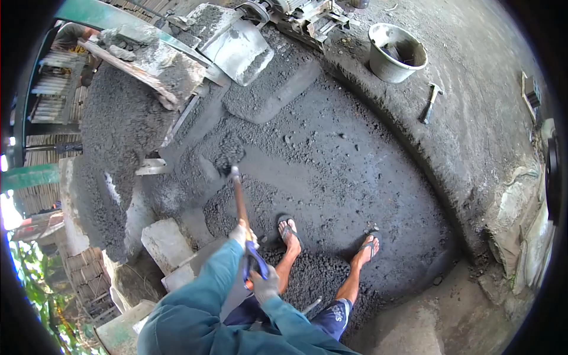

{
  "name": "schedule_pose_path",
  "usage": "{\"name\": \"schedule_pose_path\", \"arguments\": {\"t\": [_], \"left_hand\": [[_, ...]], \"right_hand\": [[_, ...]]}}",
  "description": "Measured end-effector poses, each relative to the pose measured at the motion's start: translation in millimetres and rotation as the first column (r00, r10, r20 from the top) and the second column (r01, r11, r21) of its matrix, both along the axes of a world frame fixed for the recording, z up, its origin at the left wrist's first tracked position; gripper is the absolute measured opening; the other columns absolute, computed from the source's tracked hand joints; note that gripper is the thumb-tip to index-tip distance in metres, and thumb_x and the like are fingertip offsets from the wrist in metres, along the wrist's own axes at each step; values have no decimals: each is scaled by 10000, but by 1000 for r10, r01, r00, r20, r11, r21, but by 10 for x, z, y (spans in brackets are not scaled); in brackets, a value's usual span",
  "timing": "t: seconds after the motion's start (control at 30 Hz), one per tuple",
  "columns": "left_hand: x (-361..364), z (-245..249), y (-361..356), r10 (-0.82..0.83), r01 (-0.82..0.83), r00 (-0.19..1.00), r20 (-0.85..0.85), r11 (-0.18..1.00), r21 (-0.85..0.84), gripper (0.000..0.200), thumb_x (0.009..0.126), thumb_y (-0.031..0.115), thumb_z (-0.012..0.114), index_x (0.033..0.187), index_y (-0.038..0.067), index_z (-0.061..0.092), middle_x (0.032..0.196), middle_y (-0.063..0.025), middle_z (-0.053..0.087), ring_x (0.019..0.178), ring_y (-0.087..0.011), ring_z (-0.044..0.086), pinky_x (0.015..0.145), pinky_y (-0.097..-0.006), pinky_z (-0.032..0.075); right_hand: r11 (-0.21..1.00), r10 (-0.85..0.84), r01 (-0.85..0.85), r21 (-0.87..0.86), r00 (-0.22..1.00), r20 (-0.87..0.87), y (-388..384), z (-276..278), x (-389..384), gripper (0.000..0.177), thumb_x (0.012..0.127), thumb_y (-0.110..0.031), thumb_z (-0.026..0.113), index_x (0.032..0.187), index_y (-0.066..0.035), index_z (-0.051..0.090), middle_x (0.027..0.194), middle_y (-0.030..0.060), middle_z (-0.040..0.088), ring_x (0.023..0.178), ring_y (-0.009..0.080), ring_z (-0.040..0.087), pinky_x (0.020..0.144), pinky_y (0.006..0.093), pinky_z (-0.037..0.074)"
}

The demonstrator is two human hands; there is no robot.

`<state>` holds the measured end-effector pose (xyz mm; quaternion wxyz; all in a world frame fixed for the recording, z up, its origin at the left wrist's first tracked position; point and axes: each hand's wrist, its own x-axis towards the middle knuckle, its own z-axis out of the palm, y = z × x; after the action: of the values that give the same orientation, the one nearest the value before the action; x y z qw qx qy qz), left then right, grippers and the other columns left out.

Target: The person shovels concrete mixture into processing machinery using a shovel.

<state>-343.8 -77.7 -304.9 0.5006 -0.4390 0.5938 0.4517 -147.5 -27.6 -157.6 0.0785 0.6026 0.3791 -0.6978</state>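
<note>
I hold a shovel (239, 198) with both gloved hands. My left hand (240, 232) is wrapped round the lower part of its brown shaft. Behind it, my right hand (264, 281) is closed on the blue grip at the shaft's end. The shovel's blade end is among dark grey, crumbly mix (228, 148), which looks blurred there and covers most of the blade. A large heap of the same mix (118, 130) rises to the left of the blade. My feet in flip-flops stand apart on the mix-covered floor (349, 177).
A bucket (394, 72) and a hammer (432, 103) sit on the raised ledge to the right. At the top are a motor-driven machine (307, 18) and a pale metal chute (236, 50). A board with grey lumps (145, 65) juts over the heap. Concrete blocks (168, 245) stand at left.
</note>
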Motion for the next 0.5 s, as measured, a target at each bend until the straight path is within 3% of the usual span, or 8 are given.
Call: {"name": "schedule_pose_path", "arguments": {"t": [0.07, 0.13, 0.2, 0.27, 0.3, 0.43, 0.47, 0.5], "left_hand": [[-474, -366, -101, -51, 53, 993, -104, 998, 20, 617, 907, 733, 451, 966, 122, 504, 759, -132, 566, 611, -320, 575, 583, -545, 485], [-610, -430, 101, -235, 234, 972, -20, 971, -44, 662, 925, 713, 440, 1198, 112, 485, 1053, -184, 603, 866, -399, 627, 777, -585, 515], [-347, -213, 303, -476, 485, 874, 98, 869, -99, 809, 951, 675, 430, 1533, 132, 284, 1496, -202, 429, 1233, -486, 527, 983, -615, 459], [-187, -294, 315, -450, 454, 885, 119, 891, -5, 776, 970, 663, 397, 1522, 125, 313, 1472, -191, 455, 1189, -470, 560, 978, -643, 434], [-44, -347, 363, -431, 438, 896, 108, 898, -44, 789, 969, 674, 383, 1523, 117, 315, 1474, -193, 453, 1184, -468, 562, 976, -634, 438], [293, -521, 739, -357, 357, 932, 65, 934, 4, 848, 935, 727, 391, 1458, 60, 389, 1314, -199, 566, 1110, -434, 602, 894, -623, 479], [306, -818, 719, -213, 175, 963, 162, 960, 221, 745, 922, 694, 480, 1290, 47, 481, 1043, -178, 636, 957, -402, 643, 827, -612, 505], [409, -959, 836, -72, 43, 987, 144, 980, 194, 686, 919, 674, 510, 1221, 59, 488, 973, -161, 622, 888, -392, 640, 795, -603, 513]], "right_hand": [[995, -19, 25, 102, 998, -63, -52, -498, -485, 302, 770, -167, 789, 1009, -16, 681, 817, 86, 691, 745, 161, 661, 702, 338, 540], [950, 306, -301, 87, 950, -59, 97, -1184, -323, 315, 766, -167, 792, 1032, -36, 683, 835, 84, 692, 707, 173, 654, 669, 340, 541], [988, -118, 96, -123, 975, -186, 320, -1948, 206, 266, 769, -45, 750, 1018, -11, 663, 793, 71, 663, 647, 181, 636, 602, 346, 535], [917, -376, 339, -208, 910, -176, 775, -2258, 545, 238, 779, 38, 712, 999, -14, 638, 767, 71, 650, 623, 198, 629, 575, 354, 534], [939, -343, 343, -38, 918, -197, 895, -2429, 684, 232, 785, 35, 704, 994, -13, 616, 753, 79, 649, 638, 204, 642, 595, 361, 544], [935, -355, 333, -124, 889, -290, 1395, -1487, 1188, 326, 813, -42, 722, 1101, 27, 586, 798, 92, 672, 674, 188, 662, 610, 332, 553], [951, -310, 291, -107, 910, -274, 1453, -1230, 1319, 359, 824, -74, 727, 1131, 35, 578, 798, 86, 672, 671, 182, 660, 602, 330, 551], [943, -332, 322, -83, 908, -257, 1419, -1077, 1489, 356, 828, -94, 726, 1125, 37, 581, 788, 91, 672, 650, 180, 659, 582, 325, 547]]}}
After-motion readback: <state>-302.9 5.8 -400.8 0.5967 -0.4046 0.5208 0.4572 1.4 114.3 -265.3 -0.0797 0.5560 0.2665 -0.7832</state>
